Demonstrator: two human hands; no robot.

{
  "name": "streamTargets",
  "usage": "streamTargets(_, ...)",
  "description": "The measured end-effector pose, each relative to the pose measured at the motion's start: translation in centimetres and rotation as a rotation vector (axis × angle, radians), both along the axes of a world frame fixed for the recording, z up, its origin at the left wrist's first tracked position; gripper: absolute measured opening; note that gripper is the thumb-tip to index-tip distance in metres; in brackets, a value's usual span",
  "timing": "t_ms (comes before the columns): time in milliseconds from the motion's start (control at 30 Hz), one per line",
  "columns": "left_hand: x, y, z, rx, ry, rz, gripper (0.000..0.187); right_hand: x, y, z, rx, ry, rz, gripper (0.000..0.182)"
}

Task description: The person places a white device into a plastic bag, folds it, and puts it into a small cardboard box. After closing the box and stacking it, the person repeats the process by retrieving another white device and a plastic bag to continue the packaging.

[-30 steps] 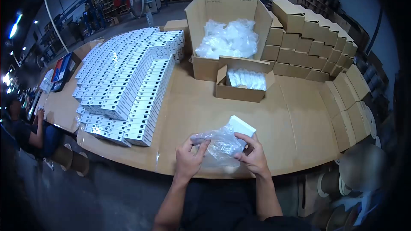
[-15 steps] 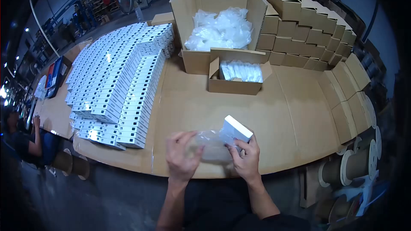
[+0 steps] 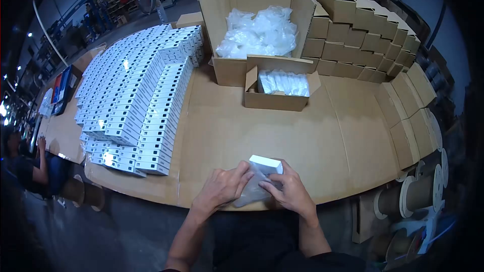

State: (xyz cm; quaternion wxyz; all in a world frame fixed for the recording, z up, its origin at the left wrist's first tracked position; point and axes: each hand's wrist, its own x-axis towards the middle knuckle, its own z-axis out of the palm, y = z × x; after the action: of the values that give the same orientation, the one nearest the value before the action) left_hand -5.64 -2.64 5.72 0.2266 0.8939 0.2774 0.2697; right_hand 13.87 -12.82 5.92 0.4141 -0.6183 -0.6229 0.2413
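A small white box [image 3: 265,163] stands tilted over the near edge of the table, its top end showing. My right hand [image 3: 291,190] grips it from the right, thumb across the front and fingers behind. A clear plastic bag [image 3: 248,197] covers the lower part of the box and hangs below it. My left hand [image 3: 220,187] is closed, pinching the bag's edge close to the box's left side. The fingertips of that hand are partly hidden.
Stacked white boxes [image 3: 128,90] fill the table's left. Ahead, an open carton [image 3: 277,102] holds several bagged items, before a big carton [image 3: 229,73] of plastic bags [image 3: 259,32]. Brown cartons [image 3: 348,45] stand at the back right. A person [image 3: 35,166] sits far left.
My left hand has moved right to the box, bringing the bag with it. The box has come lower, closer to me and more upright, and the bag now wraps its lower part.
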Motion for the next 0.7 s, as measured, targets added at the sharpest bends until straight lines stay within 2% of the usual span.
streamTargets(100, 0.1, 0.1, -0.2, -0.089, -0.088, 0.104, 0.022, 0.6, -0.1, -0.7, -0.123, 0.017, 0.029, 0.021)
streamTargets(200, -0.7, 0.6, -1.7, -0.255, -0.311, 0.308, 0.035, 0.6, -0.2, -1.3, -0.092, 0.115, 0.051, 0.017)
streamTargets(267, -0.7, 1.3, -2.9, -0.244, -0.59, 0.373, 0.046, 0.2, -0.3, -1.1, -0.089, 0.16, -0.018, 0.017)
streamTargets(333, 0.1, 2.2, -3.0, -0.094, -0.979, 0.325, 0.059, -0.2, -0.1, -1.2, -0.03, 0.201, -0.098, 0.016)
streamTargets(367, -0.4, 0.9, -3.2, -0.407, -1.054, 0.224, 0.077, -0.3, -0.2, -1.5, -0.002, 0.203, -0.112, 0.016)
streamTargets(467, -0.9, -1.5, -2.7, -0.743, -0.719, 0.094, 0.082, -0.5, 0.1, -2.1, 0.025, 0.218, -0.142, 0.016)
streamTargets(533, -0.1, -2.5, -2.5, -0.892, -0.729, 0.143, 0.079, -0.5, -0.1, -2.1, -0.05, 0.235, -0.16, 0.019)
streamTargets(567, 0.1, -2.8, -2.5, -0.969, -0.733, 0.165, 0.078, -0.5, 0.0, -2.7, 0.017, 0.305, -0.141, 0.019)
streamTargets(633, -0.1, -3.1, -2.7, -0.838, -0.659, 0.198, 0.068, -0.1, 0.1, -4.0, 0.155, 0.441, -0.108, 0.019)
streamTargets(700, -0.4, -3.2, -3.0, -0.758, -0.603, 0.219, 0.062, 2.1, 0.1, -2.6, 0.184, 0.391, -0.165, 0.022)
